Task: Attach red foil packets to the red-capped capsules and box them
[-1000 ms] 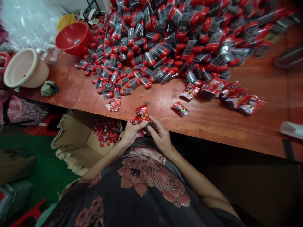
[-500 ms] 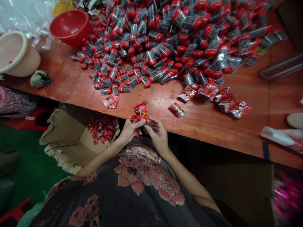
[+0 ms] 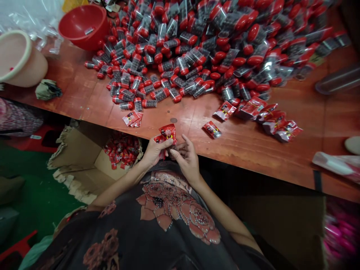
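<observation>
Head view: my left hand pinches packets, probably light, slippery; grip 6 o'clock edge. Right hand half-curled, contact unclear.

Nothing could be read for certain. Letters on the shirt's pale band, print on the red packets and a label in the red bowl were too small or blurred.

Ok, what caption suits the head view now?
Two hands hold a red packet before a heap of red-capped clear tubes.
</observation>
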`<state>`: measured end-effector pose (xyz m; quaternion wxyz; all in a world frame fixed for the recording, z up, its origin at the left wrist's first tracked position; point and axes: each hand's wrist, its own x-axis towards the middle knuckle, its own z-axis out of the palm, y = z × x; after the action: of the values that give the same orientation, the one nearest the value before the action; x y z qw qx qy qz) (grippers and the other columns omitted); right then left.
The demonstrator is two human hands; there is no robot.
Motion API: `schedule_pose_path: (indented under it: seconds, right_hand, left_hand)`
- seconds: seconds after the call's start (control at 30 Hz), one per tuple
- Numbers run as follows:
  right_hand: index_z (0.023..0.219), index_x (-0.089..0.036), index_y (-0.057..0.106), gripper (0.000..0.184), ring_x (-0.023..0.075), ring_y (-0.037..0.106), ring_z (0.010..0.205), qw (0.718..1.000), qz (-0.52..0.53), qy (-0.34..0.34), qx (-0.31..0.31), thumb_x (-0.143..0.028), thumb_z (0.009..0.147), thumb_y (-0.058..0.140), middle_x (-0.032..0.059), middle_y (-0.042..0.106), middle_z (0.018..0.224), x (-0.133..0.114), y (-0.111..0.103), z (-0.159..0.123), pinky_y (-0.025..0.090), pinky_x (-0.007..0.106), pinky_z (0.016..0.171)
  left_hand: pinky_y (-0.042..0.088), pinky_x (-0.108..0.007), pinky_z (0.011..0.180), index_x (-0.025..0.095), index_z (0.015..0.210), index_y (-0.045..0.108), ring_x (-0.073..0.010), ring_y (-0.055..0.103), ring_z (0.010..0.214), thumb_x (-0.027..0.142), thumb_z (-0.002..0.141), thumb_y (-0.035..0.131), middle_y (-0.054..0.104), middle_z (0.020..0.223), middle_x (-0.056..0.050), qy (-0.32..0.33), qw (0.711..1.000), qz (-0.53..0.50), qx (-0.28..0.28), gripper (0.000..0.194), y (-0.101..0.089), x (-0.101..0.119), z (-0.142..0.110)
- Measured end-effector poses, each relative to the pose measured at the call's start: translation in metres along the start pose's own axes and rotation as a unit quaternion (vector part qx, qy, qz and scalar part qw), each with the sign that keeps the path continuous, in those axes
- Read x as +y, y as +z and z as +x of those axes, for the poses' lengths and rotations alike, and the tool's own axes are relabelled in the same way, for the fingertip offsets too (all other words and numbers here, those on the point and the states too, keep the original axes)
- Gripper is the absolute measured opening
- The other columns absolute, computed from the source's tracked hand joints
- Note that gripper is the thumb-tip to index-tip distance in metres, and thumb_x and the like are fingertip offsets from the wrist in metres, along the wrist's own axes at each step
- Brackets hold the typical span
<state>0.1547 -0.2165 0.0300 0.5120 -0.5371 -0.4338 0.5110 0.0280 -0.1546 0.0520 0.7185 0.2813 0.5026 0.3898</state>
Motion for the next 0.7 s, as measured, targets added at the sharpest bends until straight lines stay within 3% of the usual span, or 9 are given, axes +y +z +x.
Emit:
schedule_pose_path:
  seconds: [0.07,0.13,0.27,0.5,0.7]
  right_hand:
    - [0.128,-0.029,0.052,0.041,0.0137,0.060,0.069,1.000,-0.023,-0.003,-0.021,-0.039,0.088,0.058,0.0017,0.061,0.088,-0.002,-0.008,0.005,0.054,0.029,0.063]
    - [0.106,-0.024,0.065,0.027,0.0130,0.058,0.067,0.999,-0.047,0.002,-0.021,-0.042,0.090,0.053,0.0016,0.062,0.081,-0.005,-0.017,0.013,0.051,0.027,0.060]
    - [0.079,-0.020,0.065,0.028,0.0110,0.053,0.061,0.997,-0.040,0.046,-0.056,-0.046,0.086,0.058,-0.0007,0.059,0.070,-0.010,-0.030,0.026,0.045,0.024,0.054]
    - [0.077,-0.021,0.058,0.025,0.0096,0.047,0.059,0.991,-0.077,0.052,-0.094,-0.043,0.089,0.055,-0.0029,0.053,0.067,-0.006,-0.031,0.014,0.041,0.022,0.054]
    - [0.074,-0.021,0.055,0.030,0.0083,0.049,0.050,0.989,0.036,0.132,-0.063,-0.049,0.086,0.058,-0.0052,0.052,0.059,-0.004,-0.029,0.001,0.042,0.021,0.047]
  left_hand:
    - [0.037,-0.018,0.034,0.012,0.075,0.067,-0.0052,0.049,0.040,0.035,0.058,0.084,0.066,0.067,-0.001,-0.017,1.000,-0.002,-0.001,0.033,-0.004,-0.002,-0.002]
    - [0.037,-0.018,0.034,0.012,0.080,0.068,-0.0067,0.051,0.041,0.035,0.060,0.083,0.067,0.066,-0.003,-0.047,0.999,0.011,-0.018,0.034,-0.009,-0.005,-0.005]
    - [0.038,-0.019,0.033,0.012,0.090,0.069,-0.0087,0.054,0.041,0.033,0.063,0.082,0.070,0.070,-0.006,-0.098,0.991,0.044,-0.075,0.037,-0.017,-0.012,-0.014]
    - [0.034,-0.019,0.032,0.017,0.096,0.071,-0.0062,0.048,0.035,0.031,0.064,0.081,0.069,0.067,-0.004,-0.127,0.984,0.084,-0.090,0.037,-0.019,-0.009,-0.025]
    - [0.033,-0.018,0.034,0.018,0.099,0.071,-0.0058,0.048,0.038,0.031,0.064,0.081,0.069,0.070,-0.004,-0.096,0.990,0.084,-0.067,0.038,-0.015,-0.009,-0.031]
